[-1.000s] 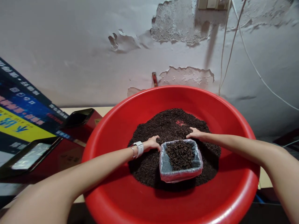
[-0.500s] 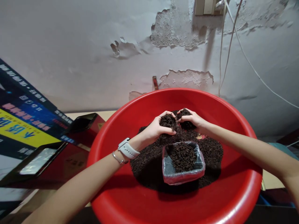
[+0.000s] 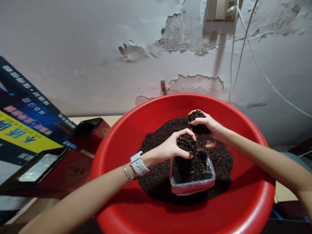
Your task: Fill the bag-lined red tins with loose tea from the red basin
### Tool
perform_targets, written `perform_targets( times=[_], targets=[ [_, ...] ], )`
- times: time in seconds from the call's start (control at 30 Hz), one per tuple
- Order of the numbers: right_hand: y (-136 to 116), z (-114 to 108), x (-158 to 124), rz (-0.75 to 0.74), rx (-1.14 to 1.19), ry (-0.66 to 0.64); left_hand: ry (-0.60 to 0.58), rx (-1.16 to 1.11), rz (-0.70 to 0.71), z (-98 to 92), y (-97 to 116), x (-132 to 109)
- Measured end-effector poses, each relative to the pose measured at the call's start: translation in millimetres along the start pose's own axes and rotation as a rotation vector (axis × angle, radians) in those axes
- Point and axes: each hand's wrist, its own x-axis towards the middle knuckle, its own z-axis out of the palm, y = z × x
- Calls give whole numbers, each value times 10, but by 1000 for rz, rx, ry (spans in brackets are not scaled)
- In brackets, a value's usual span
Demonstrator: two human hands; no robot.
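A big red plastic basin [image 3: 156, 208] holds a heap of dark loose tea leaves [image 3: 219, 159]. In the heap stands a small square container lined with a clear bag [image 3: 192, 188], partly filled with the same leaves. My left hand [image 3: 174, 148], with a white watch and a bangle at the wrist, is cupped round a handful of leaves just above the container's near-left corner. My right hand [image 3: 207, 123] is closed on another handful, raised over the back of the heap.
A dark blue and yellow printed carton [image 3: 21, 120] leans at the left, over red boxes with glossy black lids [image 3: 36, 165]. A peeling wall [image 3: 97, 58] rises behind the basin, with white cables [image 3: 243, 35] hanging at the right.
Both hands scooped leaves from the heap and rose. The left hand has since come down and towards me over the container, and the right hand stays raised behind it.
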Motion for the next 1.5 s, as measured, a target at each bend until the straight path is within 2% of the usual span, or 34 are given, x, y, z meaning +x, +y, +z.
perform_targets(
  times=[0.13,0.27,0.67,0.73,0.83,0.93,1.03,1.2,1.37,1.5],
  targets=[
    [-98,-37,-4,-16,10,5,-32,86,48,6,-21,6],
    [-117,-57,4,-30,-1,25,-67,68,78,5,-55,18],
    [-99,-41,-13,-47,18,18,-54,54,66,-9,-53,49],
    [-98,-8,-35,-47,34,25,1,-32,58,-6,-36,62],
    [-53,81,-81,-21,52,14,165,-144,40,-21,-32,99],
    [39,195,-137,26,48,-46,335,-219,5,-65,-88,150],
    [137,273,-176,55,40,-96,440,-279,-61,-109,-172,196],
    [207,288,-191,69,53,-88,483,-286,-93,-136,-236,239],
    [193,325,-235,66,53,-142,541,-131,-44,-168,-275,277],
    [162,368,-285,37,40,-184,539,-97,-32,-201,-329,307]
  ],
)
